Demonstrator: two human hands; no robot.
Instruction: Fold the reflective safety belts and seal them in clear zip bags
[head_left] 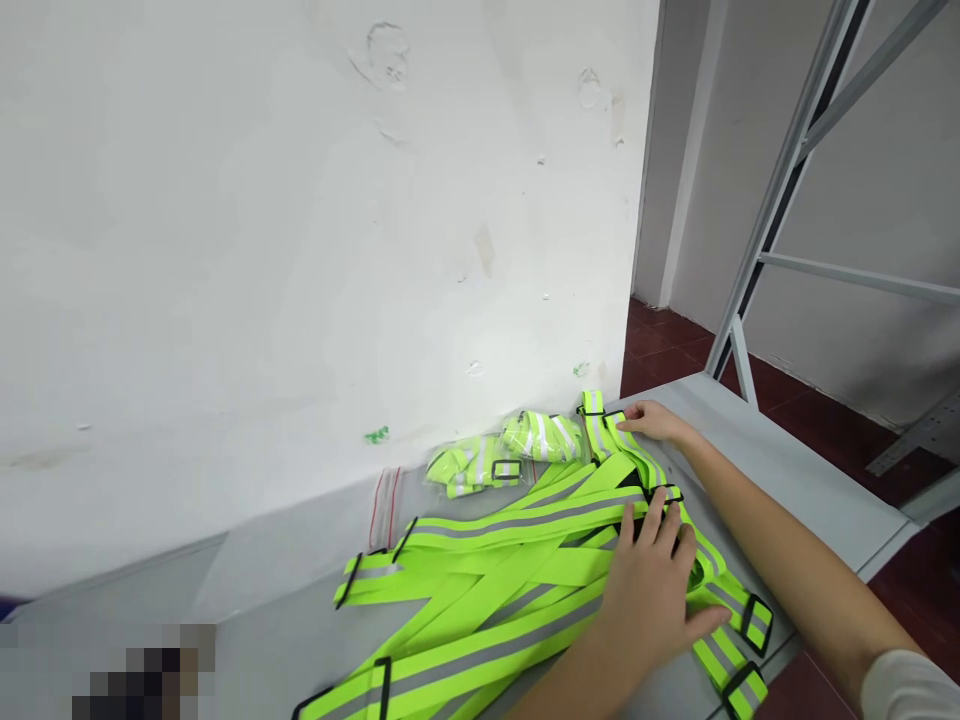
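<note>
A loose pile of fluorescent yellow-green reflective straps (517, 570), with grey stripes and black buckles, lies spread over the grey table. My left hand (649, 575) rests palm down on the right part of the pile, its fingers apart and touching the straps. Farther back, my right hand (652, 420) has its thumb and fingertips closed on the end of one reflective strap (616, 428) near a black buckle. Just left of it, two clear plastic bags, a nearer-left one (472, 465) and another (544, 437), hold folded straps of the same kind.
Flat zip bags with red seal lines (384, 508) lie against the scuffed white wall (300, 250). The grey table (757, 440) runs right, toward a metal frame (780, 190) above a red tiled floor (817, 430). A pixelated patch covers the lower left.
</note>
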